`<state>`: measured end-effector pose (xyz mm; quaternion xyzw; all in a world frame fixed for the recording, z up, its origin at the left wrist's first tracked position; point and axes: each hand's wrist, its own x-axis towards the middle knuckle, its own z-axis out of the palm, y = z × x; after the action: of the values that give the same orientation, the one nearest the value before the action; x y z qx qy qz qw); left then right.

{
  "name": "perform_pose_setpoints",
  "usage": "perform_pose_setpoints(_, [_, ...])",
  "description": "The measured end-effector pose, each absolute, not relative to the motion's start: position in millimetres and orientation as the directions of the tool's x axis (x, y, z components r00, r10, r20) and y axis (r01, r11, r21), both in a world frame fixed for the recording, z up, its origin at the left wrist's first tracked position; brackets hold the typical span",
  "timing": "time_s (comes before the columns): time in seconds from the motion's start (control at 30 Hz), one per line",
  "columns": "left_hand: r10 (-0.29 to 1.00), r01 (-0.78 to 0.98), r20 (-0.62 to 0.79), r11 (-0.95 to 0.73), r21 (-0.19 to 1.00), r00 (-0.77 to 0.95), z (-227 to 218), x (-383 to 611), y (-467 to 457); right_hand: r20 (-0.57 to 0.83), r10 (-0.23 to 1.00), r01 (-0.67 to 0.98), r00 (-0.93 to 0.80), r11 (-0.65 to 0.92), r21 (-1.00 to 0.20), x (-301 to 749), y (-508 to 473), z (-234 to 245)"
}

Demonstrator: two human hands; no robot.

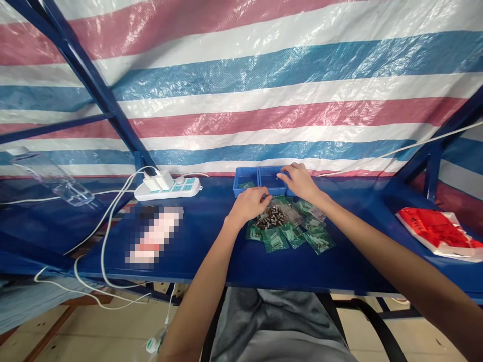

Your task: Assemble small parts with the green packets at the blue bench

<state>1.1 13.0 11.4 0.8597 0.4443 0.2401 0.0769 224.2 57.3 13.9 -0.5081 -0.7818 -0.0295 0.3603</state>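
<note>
My left hand [249,203] has its fingers curled over the left edge of a pile of small metal parts [272,217]. Whatever lies in its fingers is hidden. My right hand [300,181] is at the right side of a blue divided tray [246,192], its thumb and fingertips drawn in toward each other. A tiny item seems to be at those fingertips, too small to name. In the tray's left compartment lies a small green packet [247,185]. Several clear green-printed bags [274,240] with slim pieces inside spread around the pile.
On the left of the blue table [211,241] are a white power strip [186,188] with plugs and cables, a clear bottle [71,188] and a blurred-out item [160,234]. A red package [439,229] lies far right. Striped sheeting [264,115] hangs behind.
</note>
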Motion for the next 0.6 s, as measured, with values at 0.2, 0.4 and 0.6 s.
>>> perform_pose_setpoints(0.2, [0.838, 0.748, 0.233, -0.546, 0.378, 0.494, 7.6, -5.1, 17.7, 0.574, 0.757, 0.770, -0.311, 0.555, -0.316, 229.2, 7.7, -8.7])
perform_pose_setpoints(0.4, [0.823, 0.737, 0.195, -0.565, 0.371, 0.533, 7.7, -6.0, 20.5, 0.389, 0.845, 0.721, -0.367, 0.523, -0.455, 233.1, -0.5, -14.0])
perform_pose_setpoints(0.6, [0.805, 0.728, 0.218, -0.592, 0.346, 0.551, 6.2, -2.6, 20.4, 0.405, 0.846, 0.737, -0.348, 0.514, -0.440, 242.2, 1.4, -7.7])
